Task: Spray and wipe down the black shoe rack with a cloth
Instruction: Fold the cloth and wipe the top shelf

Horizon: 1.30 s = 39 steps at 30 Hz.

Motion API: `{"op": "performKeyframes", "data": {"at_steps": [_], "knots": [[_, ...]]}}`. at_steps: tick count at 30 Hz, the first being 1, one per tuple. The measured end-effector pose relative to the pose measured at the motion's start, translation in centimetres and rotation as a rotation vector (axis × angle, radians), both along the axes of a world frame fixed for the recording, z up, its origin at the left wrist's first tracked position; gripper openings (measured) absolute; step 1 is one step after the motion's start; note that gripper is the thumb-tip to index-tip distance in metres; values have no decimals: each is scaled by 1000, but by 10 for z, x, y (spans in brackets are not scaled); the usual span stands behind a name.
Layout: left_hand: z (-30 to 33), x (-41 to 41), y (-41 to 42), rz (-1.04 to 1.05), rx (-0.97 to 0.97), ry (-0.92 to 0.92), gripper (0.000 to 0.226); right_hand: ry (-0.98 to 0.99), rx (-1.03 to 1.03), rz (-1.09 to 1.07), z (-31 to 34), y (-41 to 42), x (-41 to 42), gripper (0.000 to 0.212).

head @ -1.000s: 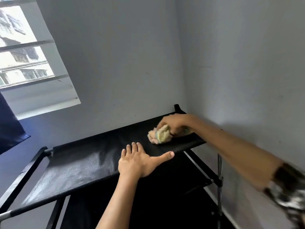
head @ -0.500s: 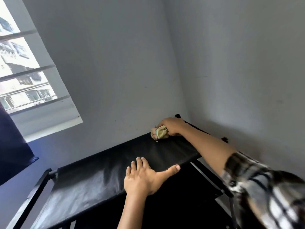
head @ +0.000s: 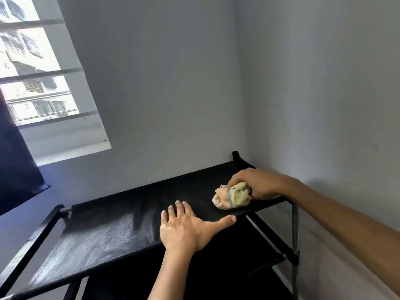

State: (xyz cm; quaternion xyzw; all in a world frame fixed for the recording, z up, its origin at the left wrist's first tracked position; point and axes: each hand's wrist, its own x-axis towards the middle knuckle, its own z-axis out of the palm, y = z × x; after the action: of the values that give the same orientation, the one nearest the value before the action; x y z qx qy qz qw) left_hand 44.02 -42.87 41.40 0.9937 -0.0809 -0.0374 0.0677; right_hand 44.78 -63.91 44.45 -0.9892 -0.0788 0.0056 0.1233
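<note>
The black shoe rack (head: 104, 232) stands in the room's corner, its top fabric shelf stretched between black bars. My right hand (head: 255, 182) grips a crumpled pale yellow cloth (head: 231, 195) and presses it on the shelf's right end. My left hand (head: 184, 228) lies flat on the shelf's front middle, fingers spread and thumb out to the right. No spray bottle is in view.
Grey walls (head: 313, 83) meet right behind the rack's far right corner. A barred window (head: 39, 83) is at upper left, with a dark curtain (head: 17, 165) hanging below it. A lower black shelf (head: 238, 252) and a grey metal post (head: 294, 230) sit under the right end.
My right hand has drawn the cloth from the shelf's back edge toward the front right end. My left hand has stayed flat on the shelf.
</note>
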Motion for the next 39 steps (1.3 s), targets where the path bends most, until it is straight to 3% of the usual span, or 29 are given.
{"op": "performKeyframes", "data": {"at_steps": [6, 12, 23, 35, 39], "knots": [[-4, -1, 1, 1, -7, -14, 149, -176, -16, -160, -9, 11, 65, 55], [-4, 1, -1, 6, 1, -15, 146, -325, -16, -307, -17, 17, 102, 44], [-6, -3, -1, 24, -32, -95, 151, 134, -90, 111, 19, 22, -16, 55], [-5, -3, -1, 32, -30, -100, 145, -163, -79, -157, -3, 72, 89, 45], [-5, -2, -1, 34, -44, -98, 146, -35, -124, -73, 2, 77, 54, 52]]}}
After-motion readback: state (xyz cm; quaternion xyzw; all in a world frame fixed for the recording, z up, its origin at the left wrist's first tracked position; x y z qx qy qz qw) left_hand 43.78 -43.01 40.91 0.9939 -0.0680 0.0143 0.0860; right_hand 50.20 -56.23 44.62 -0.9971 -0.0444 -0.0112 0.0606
